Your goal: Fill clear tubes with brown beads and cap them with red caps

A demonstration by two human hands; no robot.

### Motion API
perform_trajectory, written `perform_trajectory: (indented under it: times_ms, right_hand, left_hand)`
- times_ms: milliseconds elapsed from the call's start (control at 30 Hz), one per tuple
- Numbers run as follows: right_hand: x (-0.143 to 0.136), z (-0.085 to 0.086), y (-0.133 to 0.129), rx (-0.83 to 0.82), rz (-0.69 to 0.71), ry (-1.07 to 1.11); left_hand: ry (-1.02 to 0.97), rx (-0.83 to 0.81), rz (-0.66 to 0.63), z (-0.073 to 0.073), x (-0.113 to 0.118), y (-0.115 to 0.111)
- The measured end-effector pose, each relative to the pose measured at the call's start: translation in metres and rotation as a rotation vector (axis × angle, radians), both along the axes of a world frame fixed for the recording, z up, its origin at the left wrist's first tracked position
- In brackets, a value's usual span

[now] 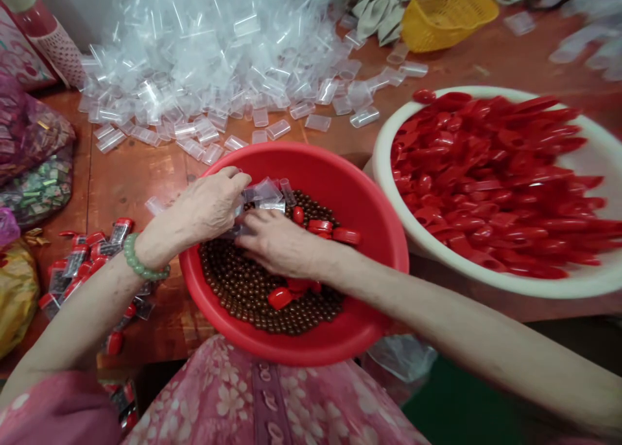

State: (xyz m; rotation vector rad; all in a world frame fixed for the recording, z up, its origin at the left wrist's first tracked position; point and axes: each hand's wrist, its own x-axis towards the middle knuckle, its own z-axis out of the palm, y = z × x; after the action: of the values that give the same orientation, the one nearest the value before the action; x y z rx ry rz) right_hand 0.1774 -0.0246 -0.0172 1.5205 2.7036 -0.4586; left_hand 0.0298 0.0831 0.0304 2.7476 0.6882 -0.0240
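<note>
A red basin holds a layer of small brown beads. Clear plastic tubes and red plastic caps lie on the beads. Over the basin's left side, my left hand has its fingers curled round a clear plastic tube, mostly hidden by the hand. Close against it, my right hand is low over the beads with bent fingers closed near the same spot. Whatever its fingertips grip is slightly blurred and hidden.
Loose clear tubes are heaped at the back of the wooden table. On the right, a white basin holds many red plastic pieces. Red-capped filled containers lie at the left, near plastic bags. A yellow basket stands behind.
</note>
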Motion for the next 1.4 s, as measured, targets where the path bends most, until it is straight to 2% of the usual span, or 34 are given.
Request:
perform_trajectory:
  times_ms: [100, 167, 233, 300, 367, 400, 500, 567, 667, 767, 833, 967, 1067, 1200, 1300, 1400]
  right_hand:
    - [0.023, 0.0, 0.013, 0.063, -0.171, -0.089]
    - [0.022, 0.001, 0.013, 0.129, -0.21, -0.083]
    - [0.008, 0.0, 0.01, 0.169, -0.12, -0.023]
    - [-0.008, -0.004, 0.009, 0.159, 0.053, 0.024]
    - [-0.015, -0.01, 0.013, 0.136, 0.162, 0.011]
    - [-0.013, -0.013, 0.016, 0.129, 0.17, -0.011]
    - [0.009, -0.018, 0.027, 0.145, 0.084, -0.084]
    - [0.025, -0.014, 0.028, 0.171, -0.038, -0.104]
    - [0.033, 0.004, 0.018, 0.103, -0.201, 0.113]
    - [0.025, 0.025, 0.001, -0.142, -0.281, 0.551]
    - [0.017, 0.033, -0.007, -0.228, -0.331, 0.709]
    - [0.011, 0.034, -0.01, -0.198, -0.336, 0.764]
    - [0.019, 0.03, -0.01, -0.132, -0.353, 0.75]
    - [0.037, 0.022, -0.016, -0.057, -0.477, 0.747]
    - [0.046, 0.016, -0.023, -0.075, -0.498, 0.678]
    - [0.05, 0.015, -0.031, -0.084, -0.458, 0.536]
  left_hand:
    - [0.006, -0.016, 0.109, 0.004, -0.013, -0.006]
    - [-0.02, -0.041, 0.181, 0.004, -0.022, -0.01]
    - [-0.085, -0.097, 0.244, 0.003, -0.029, -0.013]
    - [-0.126, -0.194, 0.282, 0.004, -0.034, -0.017]
    - [-0.137, -0.337, 0.243, 0.007, -0.039, -0.021]
    - [-0.15, -0.417, 0.197, 0.009, -0.04, -0.024]
    - [-0.188, -0.651, 0.069, 0.007, -0.043, -0.032]
    - [-0.226, -0.781, 0.059, -0.001, -0.043, -0.038]
    - [-0.36, -0.983, 0.072, -0.017, -0.039, -0.043]
    - [-0.431, -1.073, 0.118, -0.029, -0.036, -0.048]
    - [-0.402, -0.955, 0.145, -0.031, -0.035, -0.05]
    - [-0.2, -0.523, 0.117, -0.026, -0.033, -0.05]
    - [0.002, -0.194, 0.038, -0.021, -0.029, -0.047]
    - [0.224, 0.293, -0.123, -0.019, -0.016, -0.043]
    - [0.346, 0.395, -0.267, -0.023, -0.005, -0.047]
    - [0.448, 0.321, -0.364, -0.031, 0.003, -0.054]
